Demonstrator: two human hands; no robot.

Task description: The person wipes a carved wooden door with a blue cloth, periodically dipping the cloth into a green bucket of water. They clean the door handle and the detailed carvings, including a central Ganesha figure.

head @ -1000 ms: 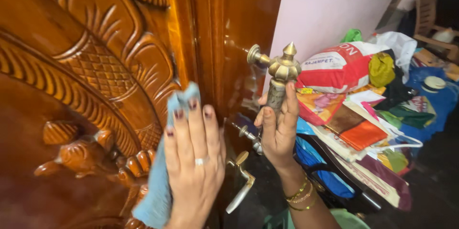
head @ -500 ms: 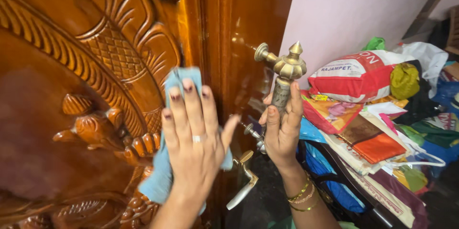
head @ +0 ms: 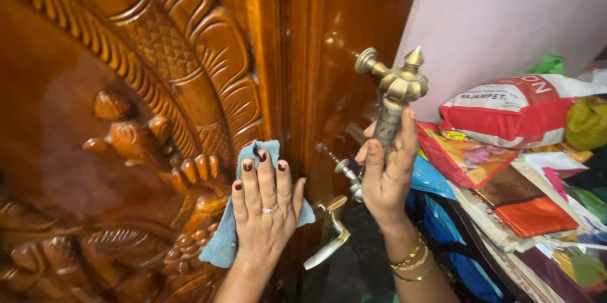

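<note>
The blue cloth (head: 222,249) is mostly hidden: the left hand (head: 265,214) lies flat over it, fingers spread and straight, pressing it against the carved wooden door (head: 126,88). Only a corner shows above the fingertips, a flap to the right of the thumb, and a longer tail hanging below the palm on the left. The hand is not clenched; it pins the cloth by the palm rather than gripping it. The cloth sits on the door's lower carving, just left of the door's smooth vertical edge.

To the right of that edge, the right hand (head: 387,176) is wrapped around the shaft of the brass door handle (head: 397,91), thumb and fingers closed on it; the shaft is largely covered by the fingers, and only the ornate pointed top and its mounting peg show clearly. Below the hand, a lever handle (head: 329,243) sticks out from the door edge. Further right of the door lies a pile of bags and fabrics (head: 512,151), cut off by the frame edge.
</note>
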